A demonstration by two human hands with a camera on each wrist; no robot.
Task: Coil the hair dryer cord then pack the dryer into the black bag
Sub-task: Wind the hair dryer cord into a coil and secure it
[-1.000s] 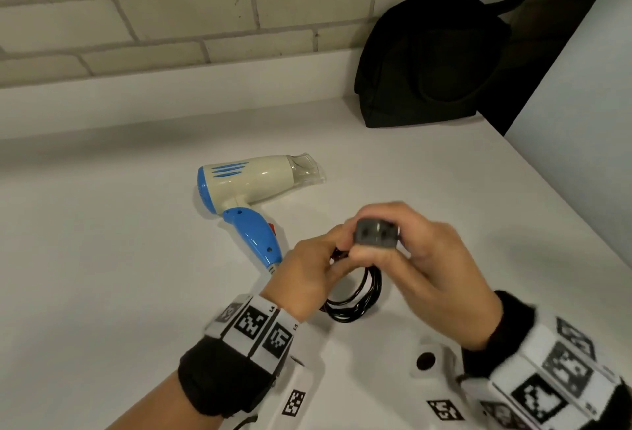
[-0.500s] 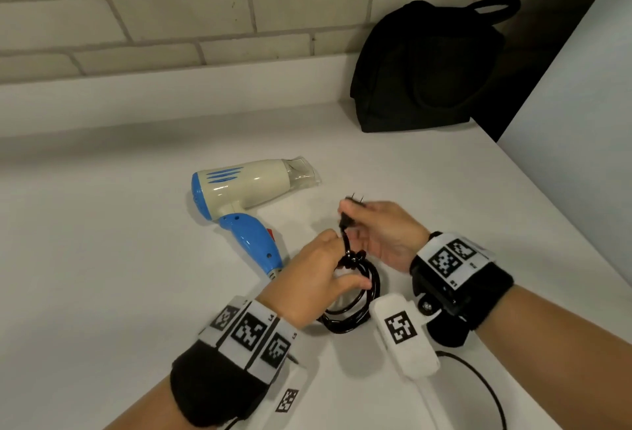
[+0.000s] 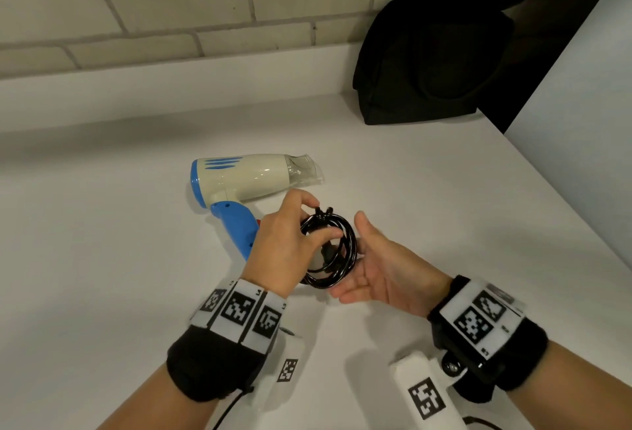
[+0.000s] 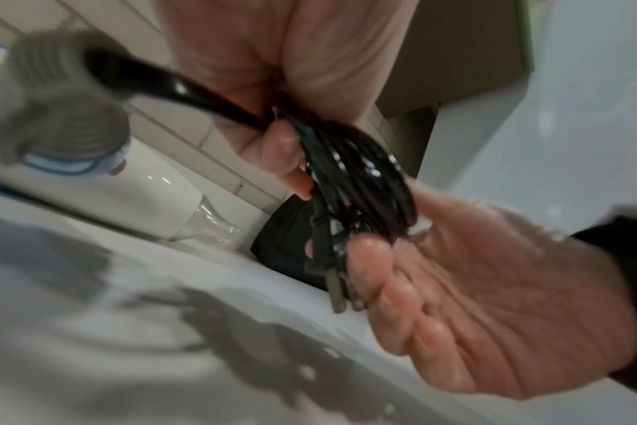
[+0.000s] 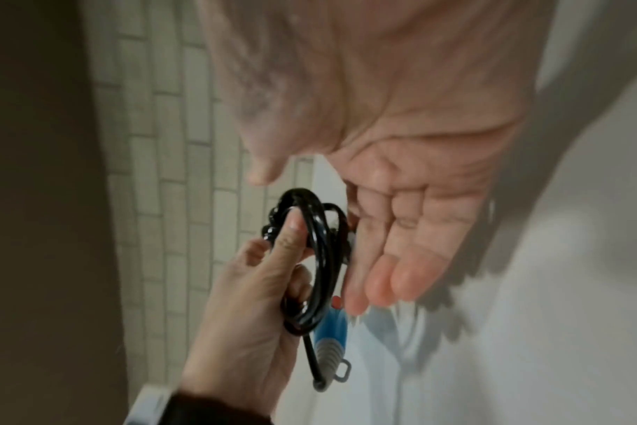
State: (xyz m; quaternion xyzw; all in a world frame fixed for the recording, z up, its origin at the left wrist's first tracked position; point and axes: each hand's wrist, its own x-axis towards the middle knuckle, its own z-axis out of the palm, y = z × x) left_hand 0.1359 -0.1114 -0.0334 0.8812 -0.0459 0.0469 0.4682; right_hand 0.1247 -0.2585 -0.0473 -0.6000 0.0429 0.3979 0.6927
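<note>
hair dryer [image 3: 246, 176]: glossy cream and blue plastic, clear plastic nozzle | cord [image 3: 333, 252]: glossy black, smooth coating, catches highlights | strain relief [image 4: 55, 115]: grey, ribbed | black bag [image 3: 431, 57]: matt soft cloth | table [image 3: 102, 258]: smooth white, slight sheen | wall [image 3: 136, 2]: matt pale brick, rough joints

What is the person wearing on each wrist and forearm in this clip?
Both hands are bare. The left hand and right hand each have a black cuff at the wrist, topped by a white band printed with square black-and-white codes. A white block with another code hangs under each wrist, and a thin black cable trails from the left cuff.
</note>
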